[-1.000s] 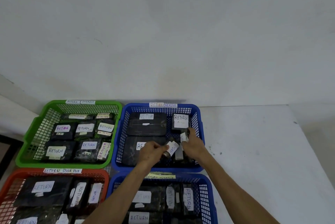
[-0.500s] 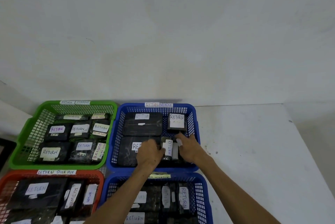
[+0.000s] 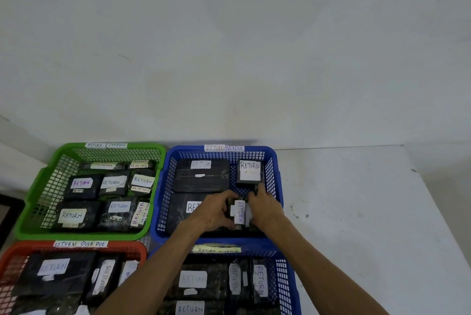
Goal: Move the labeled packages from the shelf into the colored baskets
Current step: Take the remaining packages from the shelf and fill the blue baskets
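Note:
Both my hands are inside the far blue basket (image 3: 277,187). Between them stands a narrow black package (image 3: 240,212) with a white RETURN label, set on edge near the basket's front right. My left hand (image 3: 211,211) grips its left side and my right hand (image 3: 266,209) holds its right side. The basket also holds two large flat black packages (image 3: 204,175) on the left and a small square RETURN package (image 3: 250,170) at the back right. The lower package is partly hidden by my left hand.
A green basket (image 3: 38,187) of RETURN packages sits to the left. A red basket (image 3: 15,256) and a second blue basket (image 3: 288,286), both with packages, lie nearer me. All stand on a white table (image 3: 356,212) against a white wall.
The narrow package went from tilted above the basket floor to standing upright at the front right. Both hands have closed in on its two sides.

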Demonstrator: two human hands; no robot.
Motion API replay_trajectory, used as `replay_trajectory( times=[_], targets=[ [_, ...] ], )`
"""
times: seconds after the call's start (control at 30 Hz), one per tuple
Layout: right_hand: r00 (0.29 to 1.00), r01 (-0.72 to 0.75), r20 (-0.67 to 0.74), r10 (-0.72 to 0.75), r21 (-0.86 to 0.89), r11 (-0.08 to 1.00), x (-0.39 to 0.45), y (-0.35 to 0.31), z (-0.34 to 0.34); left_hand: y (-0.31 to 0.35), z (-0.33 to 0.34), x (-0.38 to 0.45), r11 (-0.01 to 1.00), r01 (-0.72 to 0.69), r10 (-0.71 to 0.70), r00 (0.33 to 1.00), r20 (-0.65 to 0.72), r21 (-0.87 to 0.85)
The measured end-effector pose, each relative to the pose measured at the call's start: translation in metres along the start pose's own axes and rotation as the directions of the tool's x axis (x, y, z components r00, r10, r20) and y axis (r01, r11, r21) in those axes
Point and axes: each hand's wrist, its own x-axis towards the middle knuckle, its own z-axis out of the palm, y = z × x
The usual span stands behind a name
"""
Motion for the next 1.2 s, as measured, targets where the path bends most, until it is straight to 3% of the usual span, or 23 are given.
replay_trajectory(
  times=[0.23, 0.5, 0.6, 0.7, 0.83, 1.03, 1.2],
  targets=[
    [1.0, 0.002, -0.017, -0.004, -0.073, 0.997, 0.003, 0.004, 0.003, 0.001, 0.013, 0.003, 0.997, -0.033, 0.034, 0.999, -0.009, 0.068],
    [0.998, 0.055, -0.012, -0.055, -0.027, 0.998, 0.005, 0.01, 0.004, 0.003, 0.013, 0.002, 0.986, 0.023, -0.034, 0.998, 0.061, 0.164],
    [0.991, 0.131, -0.036, -0.128, 0.105, 0.986, 0.008, 0.018, 0.0, 0.003, 0.012, 0.003, 0.984, 0.027, -0.045, 0.994, 0.096, 0.176],
    [0.984, 0.176, -0.076, -0.159, 0.366, 0.914, 0.01, 0.025, -0.015, -0.003, 0.009, 0.005, 0.99, 0.038, -0.053, 0.993, 0.104, 0.135],
    [0.991, 0.123, -0.107, -0.083, 0.463, 0.878, 0.012, 0.033, -0.034, 0.001, -0.001, 0.008, 0.995, 0.095, -0.094, 0.995, 0.029, -0.018],
    [0.997, 0.068, 0.002, -0.076, 0.422, 0.904, 0.026, 0.023, -0.036, 0.024, -0.015, 0.021, 0.994, 0.08, -0.097, 0.951, -0.295, -0.069],
    [0.995, 0.093, -0.003, -0.103, 0.435, 0.895, 0.032, 0.021, -0.034, 0.032, -0.015, 0.036, 0.98, 0.074, -0.123, 0.954, -0.274, -0.183]
  ],
)
